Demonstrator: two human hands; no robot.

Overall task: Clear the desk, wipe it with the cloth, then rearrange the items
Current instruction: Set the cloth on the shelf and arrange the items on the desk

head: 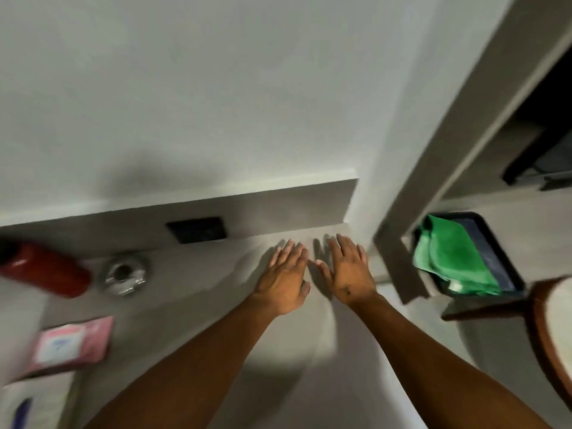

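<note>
Holding my left hand (286, 272) and right hand (348, 270) flat, empty, on the desk (198, 308), green cloth (448, 261) in the far-right tray (501, 252), I risk knocking the left-side glass ashtray (124, 274) and red bottle (46, 269) while clearing.

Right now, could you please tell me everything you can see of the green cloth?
The green cloth is bright green and looks like soft microfibre. It lies loosely folded and rumpled in a dark tray on the surface right of the partition, covering most of the tray's left and near parts, with a small pale tag at its near edge. Only the tray touches it; both hands lie apart from it on the desk. The picture is blurred, so finer texture cannot be told.
</note>
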